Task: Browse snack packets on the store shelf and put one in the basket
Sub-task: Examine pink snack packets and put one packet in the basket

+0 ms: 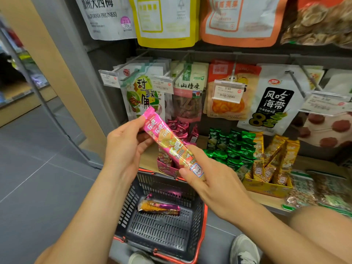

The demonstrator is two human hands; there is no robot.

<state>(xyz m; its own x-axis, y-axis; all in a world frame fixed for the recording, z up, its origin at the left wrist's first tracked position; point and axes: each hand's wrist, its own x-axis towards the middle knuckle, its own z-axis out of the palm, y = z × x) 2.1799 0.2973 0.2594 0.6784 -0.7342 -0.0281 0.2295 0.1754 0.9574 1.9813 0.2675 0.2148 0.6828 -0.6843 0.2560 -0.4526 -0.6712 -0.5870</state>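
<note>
A long pink snack packet (pixel 167 139) is held slantwise in front of the shelf, above the basket. My left hand (pixel 125 143) grips its upper end with thumb and fingers. My right hand (pixel 211 180) pinches its lower end. Below them the dark plastic basket (pixel 162 233) with red trim stands on the floor, and one purple and orange snack packet (pixel 159 206) lies on its bottom. A pink display box (pixel 167 164) of the same pink packets sits on the wooden shelf (pixel 262 200) behind my hands.
Green packets (pixel 230 149) and a yellow box of gold packets (pixel 270 164) fill the shelf to the right. Hanging pouches with price tags (pixel 227 91) cover the rack above. Grey tiled floor (pixel 38 168) lies left; my shoes (pixel 244 250) are beside the basket.
</note>
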